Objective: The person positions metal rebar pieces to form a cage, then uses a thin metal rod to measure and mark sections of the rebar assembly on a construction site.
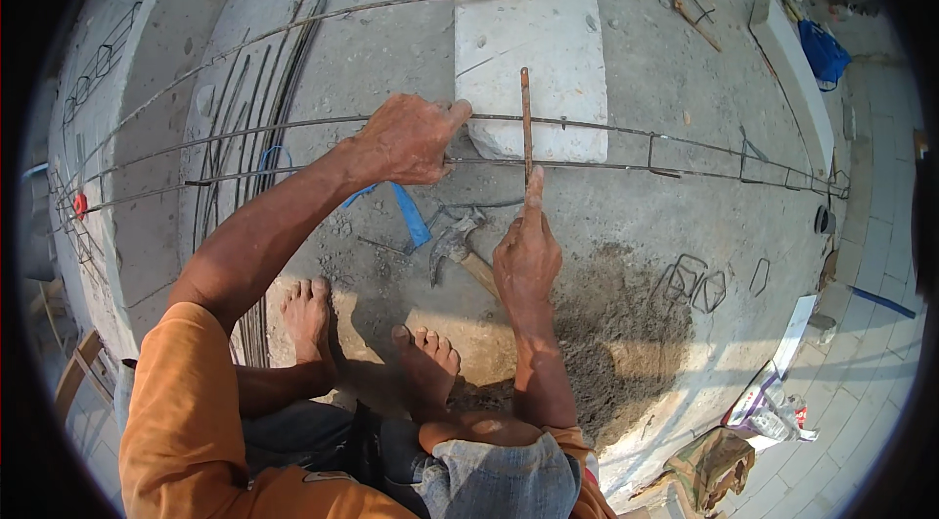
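Observation:
Two long, thin steel reinforcing bars run side by side across the view, joined by wire stirrups toward the right. My left hand is closed around the bars, its thumb and fingers near the pale slab's left edge. A rusty, narrow rod stands across both bars, pointing away from me. Its near end is in my right hand, with the index finger stretched along it and the other fingers curled. Under the bars lies a whitish slab. Beside my right hand is a claw hammer, its handle partly hidden.
A bundle of steel bars lies at left, beside a low concrete wall. A blue strip rests near my feet. Loose bent stirrups and dark sandy rubble are at right. A blue bag sits far right.

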Tool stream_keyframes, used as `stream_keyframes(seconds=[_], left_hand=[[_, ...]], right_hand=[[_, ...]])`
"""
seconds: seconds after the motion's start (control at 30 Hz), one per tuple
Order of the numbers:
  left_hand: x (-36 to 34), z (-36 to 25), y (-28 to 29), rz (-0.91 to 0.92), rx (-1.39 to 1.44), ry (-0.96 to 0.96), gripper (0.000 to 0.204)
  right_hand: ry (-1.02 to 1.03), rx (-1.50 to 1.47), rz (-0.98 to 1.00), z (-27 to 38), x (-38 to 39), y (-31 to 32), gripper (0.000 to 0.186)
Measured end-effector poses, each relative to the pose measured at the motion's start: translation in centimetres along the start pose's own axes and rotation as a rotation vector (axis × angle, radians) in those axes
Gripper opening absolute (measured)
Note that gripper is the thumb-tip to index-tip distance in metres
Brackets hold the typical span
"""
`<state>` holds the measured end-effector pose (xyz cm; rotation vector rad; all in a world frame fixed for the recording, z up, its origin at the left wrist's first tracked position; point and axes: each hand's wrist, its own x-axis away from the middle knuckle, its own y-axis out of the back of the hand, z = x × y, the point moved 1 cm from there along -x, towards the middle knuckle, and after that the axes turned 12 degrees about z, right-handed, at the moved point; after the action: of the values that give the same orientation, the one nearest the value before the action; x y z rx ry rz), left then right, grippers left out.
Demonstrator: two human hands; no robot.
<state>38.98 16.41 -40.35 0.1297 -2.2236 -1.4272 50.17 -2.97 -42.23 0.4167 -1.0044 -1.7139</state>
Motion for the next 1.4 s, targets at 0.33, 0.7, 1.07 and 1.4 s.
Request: stream_keyframes(seconds=[0.33, 0.7, 1.07, 1.4], left_hand=[[-0.2, 0.3, -0.7, 0.003, -0.006, -0.003, 0.049], [-0.1, 0.7, -1.3, -0.045, 0.016, -0.046, 0.04], [0.0, 0.6, -1.0, 0.028, 0.013, 0.003, 0.052], [0.1, 0.6, -1.0, 0.033, 0.01, 0.0, 0.055]], right_hand=[[0.038, -0.044, -0.05, 0.3, -0.4, -0.6, 0.066], [0.064, 0.031, -0.035, 0.3, -0.7, -1.5, 0.08], [0.036, 0.011, -0.011, 0.4, -0.7, -1.9, 0.08], [0.015, 0.193, -0.019, 1.8, -0.7, -1.6, 0.081]])
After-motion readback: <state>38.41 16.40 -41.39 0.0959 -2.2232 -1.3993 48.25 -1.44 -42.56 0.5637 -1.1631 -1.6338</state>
